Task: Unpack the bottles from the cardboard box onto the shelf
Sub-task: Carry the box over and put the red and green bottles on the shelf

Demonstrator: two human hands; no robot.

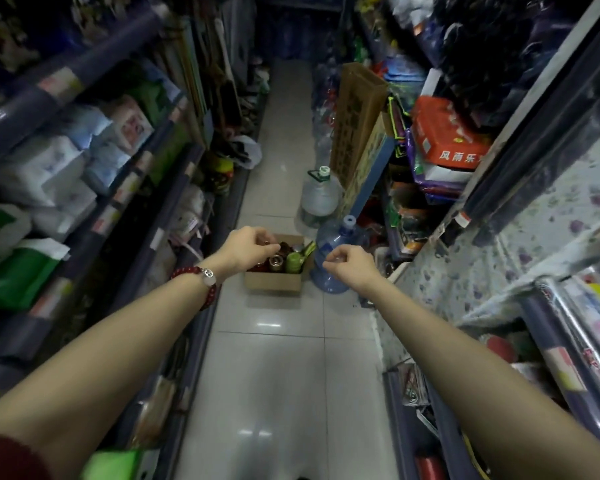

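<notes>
Reaching both arms toward the box (273, 281) on the aisle floor, I see bottles (293, 261) upright inside. Left hand (248, 249) and right hand (349, 262) show loosely curled fingers, holding nothing (approach step). Next: lower and grasp one bottle.

Glossy tiled floor (271, 375) between crowded shop racks (94, 188)

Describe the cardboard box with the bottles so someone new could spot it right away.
Look down the tiled aisle floor between the shelves. The small open cardboard box sits there, left of a blue water jug. Alone among the things on the floor, it holds upright bottles.
</notes>
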